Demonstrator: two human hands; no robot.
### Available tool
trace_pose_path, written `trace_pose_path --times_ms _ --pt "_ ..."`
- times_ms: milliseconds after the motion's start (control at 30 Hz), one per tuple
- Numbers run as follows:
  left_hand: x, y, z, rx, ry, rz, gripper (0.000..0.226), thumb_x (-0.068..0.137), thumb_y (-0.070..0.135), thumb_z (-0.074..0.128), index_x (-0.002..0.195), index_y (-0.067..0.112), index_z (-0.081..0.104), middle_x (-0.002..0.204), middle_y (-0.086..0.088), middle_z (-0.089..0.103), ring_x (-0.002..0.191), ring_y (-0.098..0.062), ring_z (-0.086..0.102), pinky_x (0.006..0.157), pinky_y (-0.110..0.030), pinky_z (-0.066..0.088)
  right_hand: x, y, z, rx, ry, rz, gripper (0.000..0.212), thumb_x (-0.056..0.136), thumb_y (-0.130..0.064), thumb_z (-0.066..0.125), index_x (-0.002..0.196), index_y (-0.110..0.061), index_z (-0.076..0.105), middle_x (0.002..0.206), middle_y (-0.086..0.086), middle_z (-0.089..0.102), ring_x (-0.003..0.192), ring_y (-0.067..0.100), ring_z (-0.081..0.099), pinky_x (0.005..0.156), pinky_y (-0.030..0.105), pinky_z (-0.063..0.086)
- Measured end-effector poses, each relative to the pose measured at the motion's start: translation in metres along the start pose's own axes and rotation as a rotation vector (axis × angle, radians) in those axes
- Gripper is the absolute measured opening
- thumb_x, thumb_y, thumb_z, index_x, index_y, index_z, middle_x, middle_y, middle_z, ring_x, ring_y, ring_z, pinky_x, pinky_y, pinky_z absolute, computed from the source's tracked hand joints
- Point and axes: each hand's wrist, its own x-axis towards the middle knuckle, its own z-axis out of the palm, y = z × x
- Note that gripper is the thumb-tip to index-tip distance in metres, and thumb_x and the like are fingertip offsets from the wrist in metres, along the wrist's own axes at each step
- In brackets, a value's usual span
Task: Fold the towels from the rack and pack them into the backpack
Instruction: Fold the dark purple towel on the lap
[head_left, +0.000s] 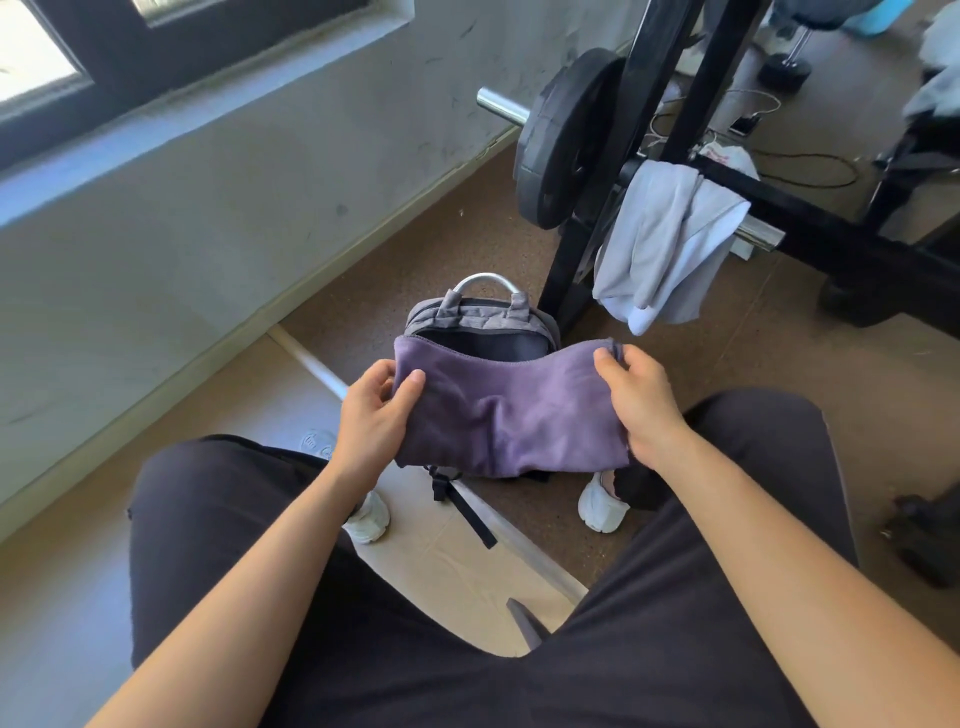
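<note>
A folded purple towel (506, 410) hangs between my two hands, just above the open mouth of a grey backpack (480, 322) that stands on the floor between my feet. My left hand (376, 413) pinches the towel's left end, thumb on top. My right hand (641, 397) grips the right end. The towel hides the backpack's lower half. A pale grey-blue towel (660, 244) is draped over a chrome bar of the black weight rack (691, 104) behind the backpack to the right.
A barbell with a black weight plate (563, 140) sits on the rack. The wall and a window ledge (156, 130) run along the left. Cables and a phone (745, 124) lie on the floor beyond. A dark object (924, 530) lies at the right edge.
</note>
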Motion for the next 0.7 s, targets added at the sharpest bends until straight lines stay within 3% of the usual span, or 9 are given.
trace_pose_path --times_ms 100,267,433,533,600,700 --pt "-0.011 0.012 0.014 -0.072 -0.108 0.019 0.011 0.103 0.020 0.063 0.094 0.013 0.062 0.079 -0.002 0.068 0.073 -0.011 0.063 0.064 -0.028 0.053 -0.011 0.000 0.018 0.084 -0.098 0.008 0.019 0.102 -0.028 0.056 0.104 -0.012 0.065 0.109 0.012 0.071 0.109 0.029 0.067 0.093 0.046 0.055" --pt "-0.020 0.015 0.035 -0.048 -0.256 0.049 0.011 0.098 0.022 0.067 0.096 0.014 0.060 0.082 0.002 0.064 0.072 -0.006 0.057 0.067 -0.021 0.045 -0.027 0.000 0.045 0.141 -0.219 -0.013 0.020 0.104 -0.022 0.054 0.112 -0.006 0.064 0.112 0.017 0.070 0.110 0.031 0.066 0.091 0.040 0.054" --pt "-0.027 0.021 0.044 -0.105 -0.398 0.083 0.015 0.094 0.032 0.065 0.102 0.022 0.058 0.091 -0.005 0.068 0.082 -0.012 0.062 0.071 -0.031 0.051 -0.031 0.003 0.057 0.355 -0.386 0.027 0.033 0.106 -0.023 0.050 0.129 -0.001 0.058 0.125 0.020 0.068 0.120 0.031 0.064 0.105 0.046 0.050" --pt "-0.029 0.031 0.036 -0.200 -0.610 -0.013 0.028 0.093 0.022 0.058 0.121 0.023 0.058 0.090 -0.002 0.061 0.080 -0.018 0.061 0.062 -0.025 0.053 -0.034 0.001 0.055 0.420 -0.485 0.049 0.051 0.097 -0.037 0.064 0.133 -0.003 0.055 0.126 0.020 0.068 0.119 0.033 0.065 0.106 0.045 0.050" --pt "-0.027 0.032 0.032 -0.265 -0.714 -0.104 0.047 0.090 0.016 0.052 0.136 0.023 0.057 0.095 -0.007 0.056 0.084 -0.025 0.062 0.062 -0.032 0.057 -0.034 0.001 0.053 0.353 -0.490 0.017 0.064 0.083 -0.046 0.076 0.129 -0.006 0.057 0.123 0.018 0.069 0.116 0.030 0.068 0.104 0.042 0.051" --pt "-0.023 0.028 0.027 -0.385 -0.771 -0.230 0.052 0.087 0.015 0.048 0.138 0.021 0.060 0.102 -0.011 0.059 0.088 -0.027 0.067 0.065 -0.038 0.059 -0.031 0.002 0.050 0.250 -0.424 -0.049 0.043 0.090 -0.033 0.073 0.122 -0.007 0.061 0.118 0.018 0.071 0.111 0.027 0.069 0.101 0.041 0.053"
